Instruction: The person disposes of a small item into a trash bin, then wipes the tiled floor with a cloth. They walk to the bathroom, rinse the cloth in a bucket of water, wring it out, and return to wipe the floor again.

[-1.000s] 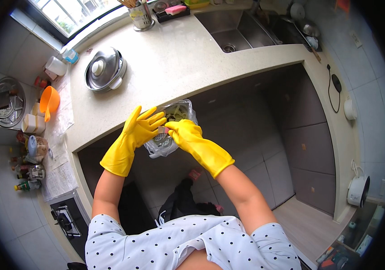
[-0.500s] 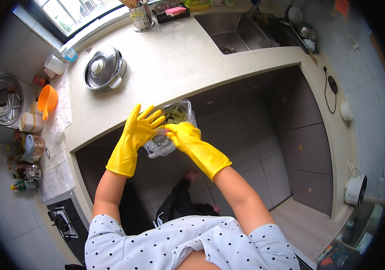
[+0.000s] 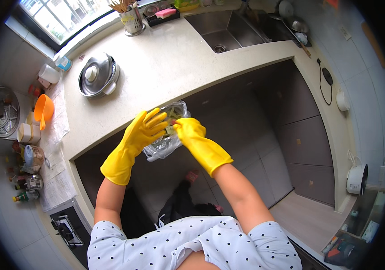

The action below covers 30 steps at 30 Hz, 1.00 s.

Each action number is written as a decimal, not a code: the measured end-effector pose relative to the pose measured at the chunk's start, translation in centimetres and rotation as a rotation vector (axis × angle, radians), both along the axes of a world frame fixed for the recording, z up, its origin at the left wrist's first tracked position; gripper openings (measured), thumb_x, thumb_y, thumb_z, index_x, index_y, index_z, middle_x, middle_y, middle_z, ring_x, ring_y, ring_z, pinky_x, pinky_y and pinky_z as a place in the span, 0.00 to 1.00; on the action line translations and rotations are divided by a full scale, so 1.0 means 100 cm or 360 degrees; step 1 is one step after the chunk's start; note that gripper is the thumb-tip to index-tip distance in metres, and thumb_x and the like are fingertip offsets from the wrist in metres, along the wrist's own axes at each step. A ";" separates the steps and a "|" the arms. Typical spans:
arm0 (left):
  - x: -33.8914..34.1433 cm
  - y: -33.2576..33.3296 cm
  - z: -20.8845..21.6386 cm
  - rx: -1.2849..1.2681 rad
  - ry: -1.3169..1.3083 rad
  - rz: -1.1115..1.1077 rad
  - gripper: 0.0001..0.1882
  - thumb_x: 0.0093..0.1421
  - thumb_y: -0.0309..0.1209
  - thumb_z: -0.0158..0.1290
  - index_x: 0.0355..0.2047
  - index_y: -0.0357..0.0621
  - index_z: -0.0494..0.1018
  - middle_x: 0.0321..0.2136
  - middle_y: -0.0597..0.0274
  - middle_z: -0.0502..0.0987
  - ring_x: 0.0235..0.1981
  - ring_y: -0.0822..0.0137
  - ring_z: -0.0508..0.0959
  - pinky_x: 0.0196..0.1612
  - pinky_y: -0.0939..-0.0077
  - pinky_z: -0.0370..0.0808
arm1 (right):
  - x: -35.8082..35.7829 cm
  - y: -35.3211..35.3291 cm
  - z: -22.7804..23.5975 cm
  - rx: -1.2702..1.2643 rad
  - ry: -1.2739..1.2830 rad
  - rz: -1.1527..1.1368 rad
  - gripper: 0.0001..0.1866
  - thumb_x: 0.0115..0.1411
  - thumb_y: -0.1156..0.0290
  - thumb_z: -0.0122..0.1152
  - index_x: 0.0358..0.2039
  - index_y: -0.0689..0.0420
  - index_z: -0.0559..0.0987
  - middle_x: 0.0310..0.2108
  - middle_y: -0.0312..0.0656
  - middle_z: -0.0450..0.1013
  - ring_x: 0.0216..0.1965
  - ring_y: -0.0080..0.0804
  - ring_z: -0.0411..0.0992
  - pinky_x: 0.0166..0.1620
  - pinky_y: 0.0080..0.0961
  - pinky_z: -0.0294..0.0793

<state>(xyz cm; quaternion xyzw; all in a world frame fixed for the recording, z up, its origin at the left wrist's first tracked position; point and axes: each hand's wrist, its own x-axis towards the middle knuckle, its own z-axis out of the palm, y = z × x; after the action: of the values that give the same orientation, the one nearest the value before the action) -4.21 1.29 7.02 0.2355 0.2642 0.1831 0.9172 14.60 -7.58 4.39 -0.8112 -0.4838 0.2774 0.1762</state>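
Both my hands wear long yellow rubber gloves. Over a bin (image 3: pixel 160 152) lined with a clear plastic bag, my left hand (image 3: pixel 145 130) is open, its fingers stretched and palm turned inward. My right hand (image 3: pixel 189 129) is closed, with its fingers curled in at the bin's right side. A small reddish bit shows at its fingertips, too small to name. Pale green scraps, perhaps vegetable peelings, (image 3: pixel 172 110) lie inside the bin, partly covered by my hands. The bin is below the counter's front edge.
On the pale counter (image 3: pixel 156 63) stands a lidded metal pot (image 3: pixel 97 76). A steel sink (image 3: pixel 215 33) is at the back right, a utensil holder (image 3: pixel 132 21) at the back. An orange scoop (image 3: pixel 44 108), bottles (image 3: pixel 27 196) and a gas hob (image 3: pixel 66 229) line the left.
My hands have moved apart slightly; the right has drawn its fingers in from near the left hand. My left hand has tilted toward the right. The view has shifted a little.
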 end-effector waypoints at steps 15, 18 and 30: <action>0.008 -0.055 0.054 0.1086 0.1030 -0.0508 0.13 0.60 0.36 0.60 0.38 0.40 0.80 0.31 0.68 0.81 0.32 0.80 0.76 0.37 0.85 0.70 | 0.012 -0.097 0.064 -0.0009 0.2143 -0.0011 0.20 0.64 0.60 0.61 0.49 0.62 0.77 0.37 0.40 0.79 0.35 0.20 0.74 0.42 0.17 0.73; 0.006 -0.067 0.087 0.1193 0.1118 -0.0744 0.16 0.58 0.35 0.61 0.46 0.43 0.78 0.36 0.64 0.82 0.37 0.75 0.78 0.41 0.82 0.73 | 0.004 -0.116 0.078 -0.0012 0.1997 -0.0118 0.20 0.63 0.61 0.62 0.49 0.63 0.78 0.37 0.40 0.79 0.35 0.21 0.75 0.42 0.18 0.74; -0.120 -0.137 0.068 0.0904 0.1520 -0.1210 0.16 0.66 0.41 0.51 0.34 0.38 0.74 0.30 0.59 0.83 0.29 0.67 0.83 0.36 0.75 0.77 | -0.049 -0.171 0.059 -0.0570 0.1235 0.0207 0.19 0.64 0.60 0.57 0.48 0.62 0.77 0.36 0.42 0.78 0.36 0.26 0.75 0.43 0.23 0.74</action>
<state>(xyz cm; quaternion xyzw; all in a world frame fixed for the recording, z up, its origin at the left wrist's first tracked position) -16.17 -12.46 13.81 0.5994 0.4812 -0.2143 0.6027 9.65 -24.64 10.24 -0.6324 -0.3759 0.6519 0.1838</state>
